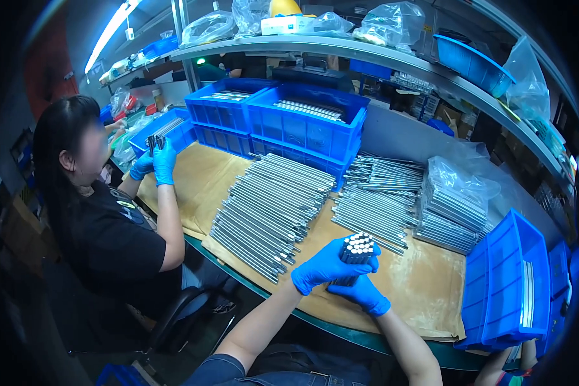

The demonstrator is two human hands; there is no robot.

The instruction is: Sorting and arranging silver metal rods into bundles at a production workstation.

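Left hand (321,265) clasps the rod bundle (352,256); right hand (361,296) seems to support it from 6 o'clock. Keep rod ends (359,243) flush.

Green-edged workbench (360,338) is covered with brown paper sheeting (424,286). A wide row of slim silver metal rods (270,212) is laid on it, a smaller row of rods (373,212) to its right; crossed rods (385,172) are piled behind. Rod stacks under clear plastic (450,215) are set alongside. Rectangular blue plastic bins (302,127) are stacked at rear; another blue bin (492,289) at right end.
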